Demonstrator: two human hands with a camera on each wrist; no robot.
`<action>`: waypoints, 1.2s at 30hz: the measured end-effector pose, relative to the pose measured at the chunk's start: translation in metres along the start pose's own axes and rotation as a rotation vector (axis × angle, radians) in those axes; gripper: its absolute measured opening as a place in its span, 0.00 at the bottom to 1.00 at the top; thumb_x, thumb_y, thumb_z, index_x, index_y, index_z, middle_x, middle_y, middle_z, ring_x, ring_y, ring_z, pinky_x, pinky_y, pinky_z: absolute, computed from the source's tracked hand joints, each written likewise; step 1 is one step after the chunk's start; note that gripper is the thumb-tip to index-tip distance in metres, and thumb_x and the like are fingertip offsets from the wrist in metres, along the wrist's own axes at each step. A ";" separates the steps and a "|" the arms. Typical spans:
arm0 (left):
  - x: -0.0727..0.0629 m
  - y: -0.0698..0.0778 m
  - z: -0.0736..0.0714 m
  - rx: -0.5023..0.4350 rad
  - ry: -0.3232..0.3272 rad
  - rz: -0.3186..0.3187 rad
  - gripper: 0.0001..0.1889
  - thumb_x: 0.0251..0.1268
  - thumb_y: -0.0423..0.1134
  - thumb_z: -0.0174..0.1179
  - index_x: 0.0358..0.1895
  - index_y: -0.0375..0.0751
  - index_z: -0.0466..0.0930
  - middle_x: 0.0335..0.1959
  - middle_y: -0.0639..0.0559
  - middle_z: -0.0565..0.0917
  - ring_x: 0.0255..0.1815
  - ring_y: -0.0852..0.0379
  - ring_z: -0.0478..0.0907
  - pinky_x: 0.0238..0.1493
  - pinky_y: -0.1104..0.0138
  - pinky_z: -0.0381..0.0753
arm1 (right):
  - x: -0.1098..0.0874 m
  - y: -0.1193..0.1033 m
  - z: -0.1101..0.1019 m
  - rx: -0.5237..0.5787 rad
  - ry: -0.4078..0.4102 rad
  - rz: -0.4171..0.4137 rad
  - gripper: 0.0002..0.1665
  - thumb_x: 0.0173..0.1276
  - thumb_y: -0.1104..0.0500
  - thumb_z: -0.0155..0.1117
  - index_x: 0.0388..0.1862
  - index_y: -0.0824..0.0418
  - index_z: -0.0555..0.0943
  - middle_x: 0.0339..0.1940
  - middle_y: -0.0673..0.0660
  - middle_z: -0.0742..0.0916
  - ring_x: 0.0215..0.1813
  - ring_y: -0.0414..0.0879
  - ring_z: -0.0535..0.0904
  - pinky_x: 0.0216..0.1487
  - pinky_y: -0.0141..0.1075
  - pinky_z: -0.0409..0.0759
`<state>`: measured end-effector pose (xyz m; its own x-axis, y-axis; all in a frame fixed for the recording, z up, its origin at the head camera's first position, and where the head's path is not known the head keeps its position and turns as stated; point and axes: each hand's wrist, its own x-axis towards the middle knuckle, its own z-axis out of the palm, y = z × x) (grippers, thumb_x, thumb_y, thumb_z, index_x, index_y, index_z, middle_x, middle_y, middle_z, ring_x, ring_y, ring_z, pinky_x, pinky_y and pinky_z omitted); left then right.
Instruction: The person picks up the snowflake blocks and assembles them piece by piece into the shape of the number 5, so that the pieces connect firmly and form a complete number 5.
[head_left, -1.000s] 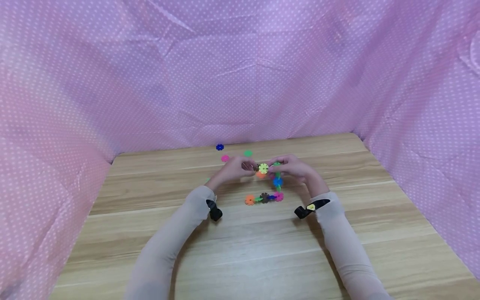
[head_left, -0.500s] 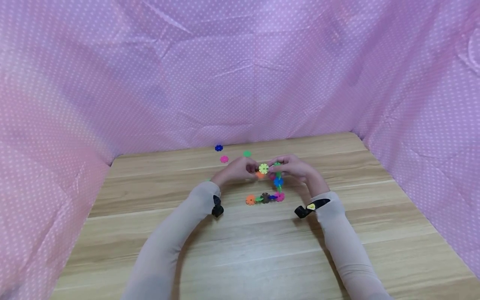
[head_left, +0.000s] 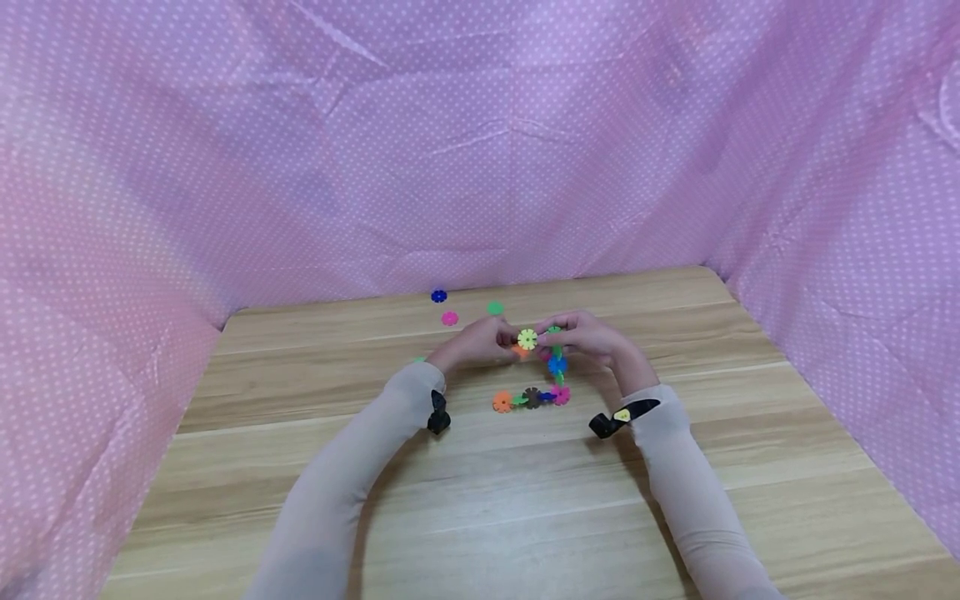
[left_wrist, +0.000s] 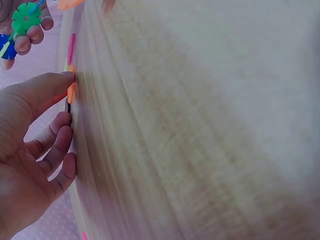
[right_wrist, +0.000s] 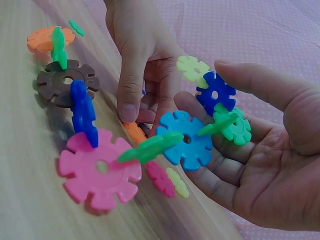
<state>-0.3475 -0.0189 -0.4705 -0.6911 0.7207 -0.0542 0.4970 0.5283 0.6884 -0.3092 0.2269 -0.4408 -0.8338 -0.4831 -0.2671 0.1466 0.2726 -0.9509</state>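
The chain (right_wrist: 150, 147) of slotted, multicoloured discs lies partly on the bench (right_wrist: 25, 165), rising beyond its pink disc (right_wrist: 80, 167); a separate orange disc (right_wrist: 134, 132) lies near.

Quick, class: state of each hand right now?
Left hand: by an orange disc; whether it holds anything cannot be told.
Right hand: holding the chain of linked discs.

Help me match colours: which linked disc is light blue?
The light blue disc, slotted between two green discs; the other linked blue discs are darker.
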 end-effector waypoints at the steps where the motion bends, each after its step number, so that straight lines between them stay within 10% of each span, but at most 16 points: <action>1: 0.000 0.000 0.000 -0.004 -0.001 0.001 0.04 0.68 0.40 0.68 0.40 0.45 0.86 0.32 0.48 0.73 0.35 0.56 0.65 0.34 0.69 0.65 | 0.000 0.000 0.000 0.001 0.000 0.000 0.22 0.74 0.56 0.66 0.61 0.67 0.81 0.49 0.67 0.90 0.50 0.53 0.86 0.56 0.39 0.81; 20: -0.007 -0.004 -0.001 -0.137 0.053 -0.063 0.12 0.60 0.37 0.75 0.45 0.43 0.85 0.42 0.51 0.84 0.44 0.56 0.78 0.49 0.66 0.81 | 0.001 -0.001 0.003 -0.007 -0.008 -0.013 0.20 0.74 0.56 0.66 0.58 0.67 0.81 0.49 0.68 0.89 0.51 0.57 0.85 0.56 0.41 0.81; 36: -0.027 -0.006 0.005 -0.364 0.263 -0.158 0.12 0.64 0.31 0.69 0.50 0.42 0.87 0.46 0.47 0.88 0.47 0.54 0.84 0.50 0.66 0.85 | 0.002 0.002 0.002 -0.031 0.005 0.007 0.17 0.74 0.55 0.66 0.56 0.63 0.83 0.51 0.69 0.88 0.52 0.55 0.86 0.54 0.39 0.81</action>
<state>-0.3294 -0.0389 -0.4764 -0.8762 0.4813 -0.0262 0.1912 0.3970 0.8977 -0.3092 0.2250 -0.4430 -0.8356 -0.4767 -0.2729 0.1364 0.3013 -0.9437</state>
